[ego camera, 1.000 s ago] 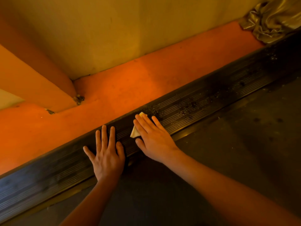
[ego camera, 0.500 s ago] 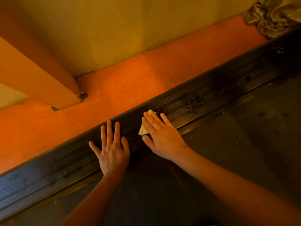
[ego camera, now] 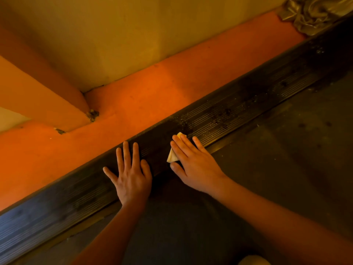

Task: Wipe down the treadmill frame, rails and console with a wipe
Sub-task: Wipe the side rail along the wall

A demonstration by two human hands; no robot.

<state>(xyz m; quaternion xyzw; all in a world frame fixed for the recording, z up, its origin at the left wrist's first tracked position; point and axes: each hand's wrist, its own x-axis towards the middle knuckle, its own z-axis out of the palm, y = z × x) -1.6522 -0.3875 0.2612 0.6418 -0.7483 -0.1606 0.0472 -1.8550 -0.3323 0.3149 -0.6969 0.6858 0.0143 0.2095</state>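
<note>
Currently right grip (ego camera: 194,165), fingers straight, presses folded pale wipe (ego camera: 172,157) onto ribbed black side rail (ego camera: 238,109); left grip (ego camera: 131,178) spread flat on rail just beside; gritty specks on ribs, matte dark belt (ego camera: 286,150) alongside

Orange floor (ego camera: 172,92) beneath a yellowish wall (ego camera: 133,35), crumpled grey cloth (ego camera: 313,12) far right (dim, warm light).

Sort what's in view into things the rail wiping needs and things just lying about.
Job in hand:
wipe, pressed flat under the right hand
ribbed side rail, dusty ahead of the wipe
left hand, flat on the rail

Lying about:
crumpled cloth at top right, beside the rail
debris on the orange floor by the wall
</note>
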